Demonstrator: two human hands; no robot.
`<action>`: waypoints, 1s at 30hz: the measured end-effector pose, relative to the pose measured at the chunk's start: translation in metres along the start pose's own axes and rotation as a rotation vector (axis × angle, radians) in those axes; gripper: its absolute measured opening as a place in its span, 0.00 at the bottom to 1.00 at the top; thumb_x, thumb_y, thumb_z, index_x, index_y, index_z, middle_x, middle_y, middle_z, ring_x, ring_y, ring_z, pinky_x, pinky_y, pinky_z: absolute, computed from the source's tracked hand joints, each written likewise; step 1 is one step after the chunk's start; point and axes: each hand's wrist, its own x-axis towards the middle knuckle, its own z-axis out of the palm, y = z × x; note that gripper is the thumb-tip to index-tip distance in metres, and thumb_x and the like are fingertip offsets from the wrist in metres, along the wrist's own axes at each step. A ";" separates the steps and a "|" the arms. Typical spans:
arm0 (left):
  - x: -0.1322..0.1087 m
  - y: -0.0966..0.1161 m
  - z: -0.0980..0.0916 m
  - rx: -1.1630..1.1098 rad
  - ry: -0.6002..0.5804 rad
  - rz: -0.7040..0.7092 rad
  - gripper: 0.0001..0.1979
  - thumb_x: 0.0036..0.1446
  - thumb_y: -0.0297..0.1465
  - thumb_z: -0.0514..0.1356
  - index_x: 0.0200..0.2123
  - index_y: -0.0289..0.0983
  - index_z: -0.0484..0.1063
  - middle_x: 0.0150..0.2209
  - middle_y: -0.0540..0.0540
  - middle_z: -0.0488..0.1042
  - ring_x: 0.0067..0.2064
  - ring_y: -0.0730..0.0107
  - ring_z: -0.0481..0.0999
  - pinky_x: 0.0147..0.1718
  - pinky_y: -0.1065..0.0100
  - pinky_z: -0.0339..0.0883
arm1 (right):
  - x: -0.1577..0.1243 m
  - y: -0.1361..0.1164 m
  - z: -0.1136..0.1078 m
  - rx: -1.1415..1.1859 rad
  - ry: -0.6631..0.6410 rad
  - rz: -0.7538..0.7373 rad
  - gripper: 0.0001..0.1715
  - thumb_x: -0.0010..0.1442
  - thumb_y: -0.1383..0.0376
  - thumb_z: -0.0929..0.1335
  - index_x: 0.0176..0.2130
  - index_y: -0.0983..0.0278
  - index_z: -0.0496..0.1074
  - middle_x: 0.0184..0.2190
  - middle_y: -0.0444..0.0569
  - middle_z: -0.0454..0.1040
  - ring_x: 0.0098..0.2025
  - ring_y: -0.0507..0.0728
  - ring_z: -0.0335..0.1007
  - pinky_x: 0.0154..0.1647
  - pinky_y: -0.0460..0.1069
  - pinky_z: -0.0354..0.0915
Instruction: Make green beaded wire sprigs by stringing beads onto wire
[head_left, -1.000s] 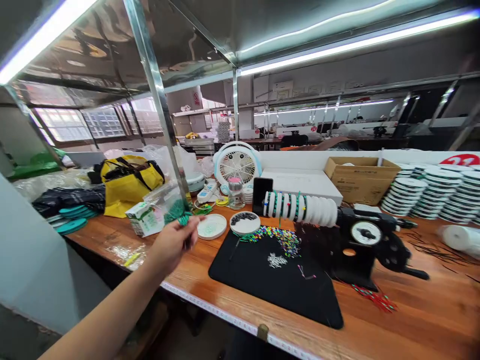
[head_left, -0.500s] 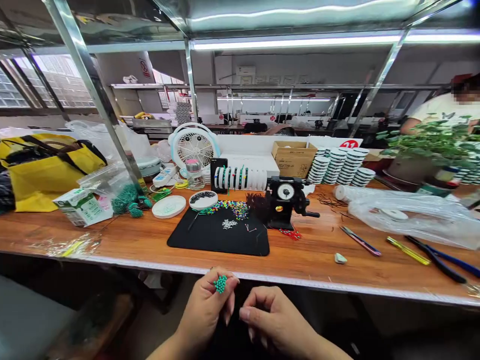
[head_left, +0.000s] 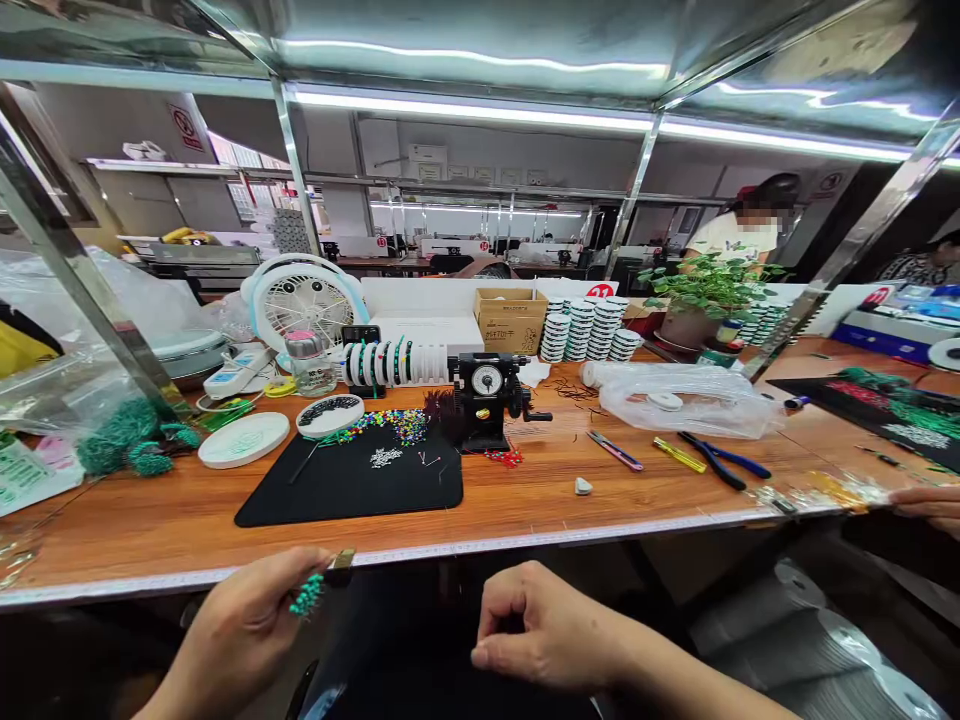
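Observation:
My left hand (head_left: 244,625) is closed around a bundle of green-tipped strands (head_left: 307,596), just below the table's front edge. A small brownish-gold piece (head_left: 343,566) shows at its fingertips, against the edge. To the right, my right hand (head_left: 536,625) is bent with thumb and forefinger curled near each other; whether anything thin is between the tips cannot be made out. Beyond them a black mat (head_left: 360,490) carries multicoloured beads (head_left: 405,426) and small white pieces (head_left: 385,457). A black hand-cranked machine (head_left: 486,400) holds a row of white spools (head_left: 397,363).
Pliers (head_left: 724,460), a yellow tool (head_left: 679,454), tweezers (head_left: 615,450) and a white lump (head_left: 583,486) lie on the right. White dishes (head_left: 244,440), green thread (head_left: 124,435) and a fan (head_left: 307,305) are left. Another person's hand (head_left: 930,503) is far right.
The view has turned to the right. My hands are farther apart, with my left hand now lower left and turned, the green bundle pointing down. The brownish-gold piece shows at its fingertips.

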 end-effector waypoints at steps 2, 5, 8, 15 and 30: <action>0.008 -0.008 -0.007 0.022 0.007 0.035 0.13 0.39 0.35 0.61 0.33 0.47 0.76 0.35 0.48 0.79 0.37 0.56 0.76 0.40 0.65 0.67 | -0.003 -0.005 -0.013 -0.087 0.048 -0.045 0.06 0.52 0.66 0.68 0.26 0.64 0.75 0.22 0.41 0.69 0.26 0.49 0.63 0.26 0.42 0.55; 0.022 0.003 -0.009 0.022 -0.037 -0.105 0.09 0.48 0.39 0.57 0.31 0.43 0.74 0.26 0.49 0.77 0.29 0.62 0.75 0.30 0.69 0.67 | 0.005 0.003 -0.035 -0.276 0.215 -0.089 0.09 0.57 0.64 0.66 0.28 0.64 0.74 0.24 0.44 0.71 0.29 0.51 0.64 0.31 0.45 0.57; 0.033 0.021 -0.007 -0.023 -0.119 -0.164 0.14 0.53 0.43 0.53 0.32 0.42 0.73 0.21 0.52 0.72 0.22 0.68 0.69 0.22 0.72 0.63 | 0.020 0.029 -0.059 -0.543 0.444 -0.047 0.12 0.60 0.64 0.64 0.29 0.64 0.75 0.30 0.49 0.70 0.36 0.55 0.64 0.38 0.49 0.59; 0.007 0.055 0.019 -0.194 -0.334 -0.148 0.11 0.50 0.43 0.58 0.27 0.44 0.77 0.28 0.50 0.78 0.30 0.63 0.75 0.29 0.72 0.67 | 0.027 0.023 -0.054 -0.311 0.679 -0.078 0.15 0.59 0.64 0.65 0.46 0.63 0.71 0.41 0.53 0.68 0.43 0.58 0.63 0.46 0.53 0.60; 0.105 0.012 0.001 0.426 -0.203 -0.160 0.15 0.57 0.33 0.51 0.43 0.37 0.73 0.41 0.39 0.77 0.44 0.55 0.73 0.42 0.60 0.64 | 0.048 0.003 0.043 0.716 -0.010 0.152 0.16 0.49 0.57 0.70 0.25 0.68 0.67 0.16 0.42 0.69 0.12 0.43 0.52 0.12 0.40 0.47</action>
